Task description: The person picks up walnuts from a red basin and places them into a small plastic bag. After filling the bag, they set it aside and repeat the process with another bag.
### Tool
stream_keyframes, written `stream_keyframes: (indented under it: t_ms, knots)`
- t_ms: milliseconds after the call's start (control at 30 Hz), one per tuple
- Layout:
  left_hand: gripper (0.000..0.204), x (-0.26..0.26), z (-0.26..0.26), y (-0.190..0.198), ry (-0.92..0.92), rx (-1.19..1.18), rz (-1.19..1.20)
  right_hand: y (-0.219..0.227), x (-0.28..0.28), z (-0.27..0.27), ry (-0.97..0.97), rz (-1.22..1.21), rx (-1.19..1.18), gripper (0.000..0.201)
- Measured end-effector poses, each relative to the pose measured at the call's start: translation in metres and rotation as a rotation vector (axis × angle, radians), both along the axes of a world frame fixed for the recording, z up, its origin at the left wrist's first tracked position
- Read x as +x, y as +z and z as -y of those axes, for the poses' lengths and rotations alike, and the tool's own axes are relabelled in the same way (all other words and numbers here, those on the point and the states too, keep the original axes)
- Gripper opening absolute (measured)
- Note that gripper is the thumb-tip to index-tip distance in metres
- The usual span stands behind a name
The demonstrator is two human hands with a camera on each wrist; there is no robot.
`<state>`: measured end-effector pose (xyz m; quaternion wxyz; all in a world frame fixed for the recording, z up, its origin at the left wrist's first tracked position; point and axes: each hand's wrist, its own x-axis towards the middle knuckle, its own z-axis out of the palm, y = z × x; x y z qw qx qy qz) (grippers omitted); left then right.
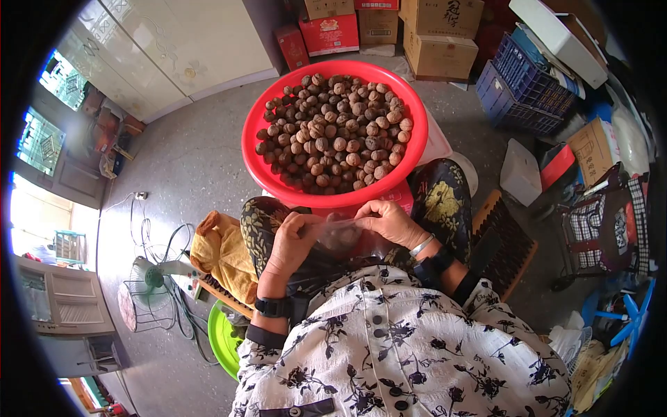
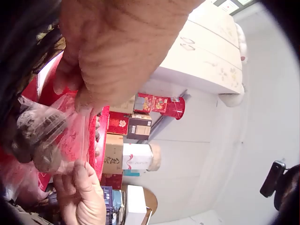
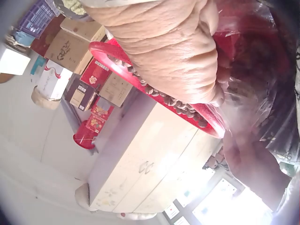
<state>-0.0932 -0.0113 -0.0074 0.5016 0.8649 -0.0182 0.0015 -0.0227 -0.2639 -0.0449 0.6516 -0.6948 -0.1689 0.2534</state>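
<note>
Between the two hands, over the lap, hangs a clear plastic bag [image 1: 336, 235] with several walnuts [image 2: 40, 129] inside. My left hand [image 1: 294, 243] pinches one end of the bag's mouth between thumb and fingers. The other end is pinched by my right hand [image 1: 393, 224], which wears a bracelet at the wrist. In the left wrist view, the bag's edge is drawn taut between both sets of fingertips. Just beyond the hands, a wide red basin [image 1: 254, 161] is heaped with loose walnuts [image 1: 333, 135].
Cardboard boxes [image 1: 445, 52] are stacked behind the basin, with blue crates [image 1: 517, 94] to the right. At left stand a green fan [image 1: 154, 276] with trailing cables and a lime-green basin [image 1: 221, 340]. A yellow cloth [image 1: 228, 260] drapes beside the left knee.
</note>
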Motion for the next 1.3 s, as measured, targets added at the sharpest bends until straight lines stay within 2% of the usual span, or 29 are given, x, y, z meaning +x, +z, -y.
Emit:
stream_keyframes:
  t_ms: [67, 133, 167, 233, 367, 433, 567, 633, 700, 767, 1000, 1067, 1300]
  knots:
    - [0.024, 0.001, 0.003, 0.005, -0.023, 0.048, -0.009, 0.002, 0.000, 0.001, 0.006, -0.005, 0.008, 0.009]
    - [0.029, 0.004, 0.007, 0.004, -0.093, 0.203, 0.170, 0.003, 0.000, 0.001, 0.008, 0.013, 0.004, 0.009]
    - [0.029, 0.005, 0.009, 0.004, -0.094, 0.204, 0.170, 0.004, 0.000, 0.000, 0.010, 0.031, 0.001, 0.009]
    - [0.030, 0.009, 0.016, 0.008, -0.090, 0.312, 0.327, 0.008, -0.001, 0.000, 0.018, 0.017, 0.012, 0.009]
    - [0.023, 0.016, 0.022, -0.004, -0.109, 0.275, 0.294, 0.008, -0.002, 0.000, 0.022, 0.034, 0.005, 0.010]
    - [0.017, 0.018, 0.024, -0.008, -0.107, 0.247, 0.170, 0.006, -0.001, 0.000, 0.032, 0.018, 0.035, 0.012]
    - [0.012, 0.019, 0.031, -0.010, -0.101, 0.215, 0.156, 0.014, -0.005, -0.003, 0.030, -0.024, 0.091, 0.014]
    - [0.007, 0.020, 0.036, -0.005, -0.141, 0.215, 0.240, 0.014, -0.005, -0.004, 0.046, -0.007, 0.075, 0.013]
    - [0.008, 0.020, 0.038, -0.004, -0.129, 0.211, 0.221, 0.014, -0.006, -0.004, 0.062, 0.009, 0.059, 0.012]
    - [0.009, 0.020, 0.039, -0.003, -0.119, 0.206, 0.203, 0.016, -0.008, -0.005, 0.038, 0.126, 0.030, 0.012]
    - [0.011, 0.020, 0.033, -0.003, -0.141, 0.241, 0.158, 0.010, -0.006, -0.005, -0.003, 0.072, 0.048, 0.010]
    - [0.011, 0.019, 0.030, -0.003, -0.125, 0.225, 0.156, 0.008, -0.004, -0.004, -0.023, 0.168, 0.025, 0.009]
    - [0.011, 0.016, 0.009, -0.008, -0.064, 0.189, 0.145, 0.005, 0.000, 0.002, -0.040, 0.075, 0.013, 0.007]
